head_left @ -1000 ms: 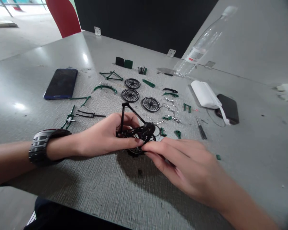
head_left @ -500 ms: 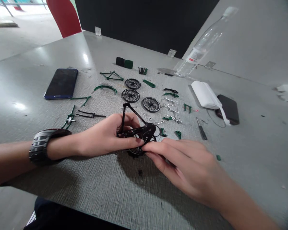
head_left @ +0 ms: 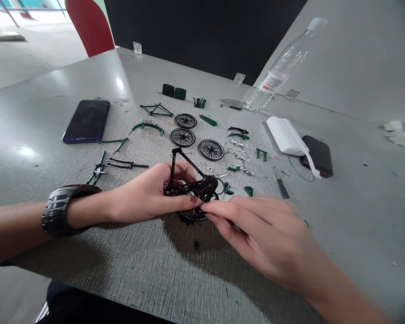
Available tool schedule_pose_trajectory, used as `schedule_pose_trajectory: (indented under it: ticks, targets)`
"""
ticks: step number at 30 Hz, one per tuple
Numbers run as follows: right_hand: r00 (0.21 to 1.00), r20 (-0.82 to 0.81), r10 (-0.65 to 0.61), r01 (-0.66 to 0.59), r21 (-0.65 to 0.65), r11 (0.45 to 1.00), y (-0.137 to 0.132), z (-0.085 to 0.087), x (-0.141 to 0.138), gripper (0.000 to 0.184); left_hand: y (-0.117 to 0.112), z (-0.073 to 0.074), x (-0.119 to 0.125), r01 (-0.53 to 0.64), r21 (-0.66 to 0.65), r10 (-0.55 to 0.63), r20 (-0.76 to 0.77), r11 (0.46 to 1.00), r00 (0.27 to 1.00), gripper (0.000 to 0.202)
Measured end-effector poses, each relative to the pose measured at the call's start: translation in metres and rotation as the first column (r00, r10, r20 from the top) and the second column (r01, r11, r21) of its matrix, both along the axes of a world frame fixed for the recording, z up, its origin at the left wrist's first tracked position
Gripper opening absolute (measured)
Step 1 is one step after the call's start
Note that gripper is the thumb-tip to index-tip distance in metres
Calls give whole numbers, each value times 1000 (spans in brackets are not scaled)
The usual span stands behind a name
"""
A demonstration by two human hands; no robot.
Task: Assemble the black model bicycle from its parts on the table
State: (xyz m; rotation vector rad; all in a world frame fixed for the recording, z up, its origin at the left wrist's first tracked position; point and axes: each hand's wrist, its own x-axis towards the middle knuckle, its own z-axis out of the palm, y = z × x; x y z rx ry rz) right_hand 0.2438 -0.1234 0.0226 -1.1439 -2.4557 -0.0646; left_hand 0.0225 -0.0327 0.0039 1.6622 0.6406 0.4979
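My left hand (head_left: pixel 145 195), with a dark watch on its wrist, grips a black miniature bicycle frame (head_left: pixel 189 180) with a wheel fitted at its lower end, held just above the grey table (head_left: pixel 37 148). My right hand (head_left: pixel 259 229) pinches at the wheel end of that frame with thumb and forefinger; whatever it pinches is too small to make out. Loose parts lie just beyond: three spoked wheels (head_left: pixel 183 137), a green frame (head_left: pixel 157 109), green mudguards (head_left: pixel 148 127) and small silver hardware (head_left: pixel 239 155).
A dark blue phone (head_left: pixel 87 120) lies at the left. A small screwdriver (head_left: pixel 281 186), a white pouch (head_left: pixel 285 135) and a black phone (head_left: pixel 319 155) sit to the right. A clear plastic bottle (head_left: pixel 280 65) lies at the back. A red chair (head_left: pixel 87 22) stands behind.
The view has shifted slightly. Both hands stay on the black frame, with my right fingers moving a little at the wheel end.
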Motion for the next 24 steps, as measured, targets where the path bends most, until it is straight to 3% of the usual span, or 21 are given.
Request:
schedule_pose_trajectory:
  ticks: [5,10,14,20,24]
  targets:
    - [1000,-19,-2,2,22,1000,1,-2,4,21,0,1,0,5,-21,-5,-35,1000,999,24]
    - [999,-46,4,-4,-1,1000,0,1,0,12,-1,3,0,-29,-22,29,-20,999,999,24]
    - [992,-111,-56,60,26,998,-4,5,0,9,-1,2,0,-76,-57,77,16,995,997,27]
    - [925,-338,-175,141,-124,982,-1,0,5,10,1,1,1,-45,-118,52,58,992,997,27]
    - [906,-363,-217,179,-137,974,2,-2,2,14,1,2,1,-50,-182,68,96,982,993,24]
